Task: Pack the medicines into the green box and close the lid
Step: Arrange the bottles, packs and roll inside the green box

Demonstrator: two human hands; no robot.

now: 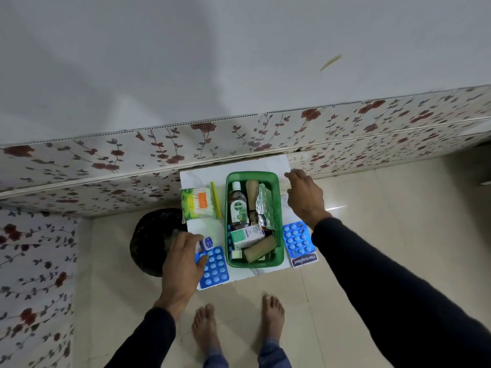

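The green box [253, 263] stands open on a small white table [202, 229], holding a Dettol bottle [238, 205], a silver foil strip [264, 205], a green-white carton [245, 236] and brown rolls. My left hand [183, 257] is shut on a small white jar with a blue label [206, 243], left of the box, above a blue pill strip [214, 268]. My right hand [304, 195] hovers with spread fingers over the table's right side, holding nothing. A second blue pill strip [297, 239] and a Hansaplast pack [305, 260] lie right of the box.
A cotton-bud pack [199, 203] with a green packet lies at the table's back left. A dark round bin [152, 241] stands on the floor left of the table. A flower-patterned bed side [239, 136] rises behind. My bare feet [239, 325] stand on pale tiles.
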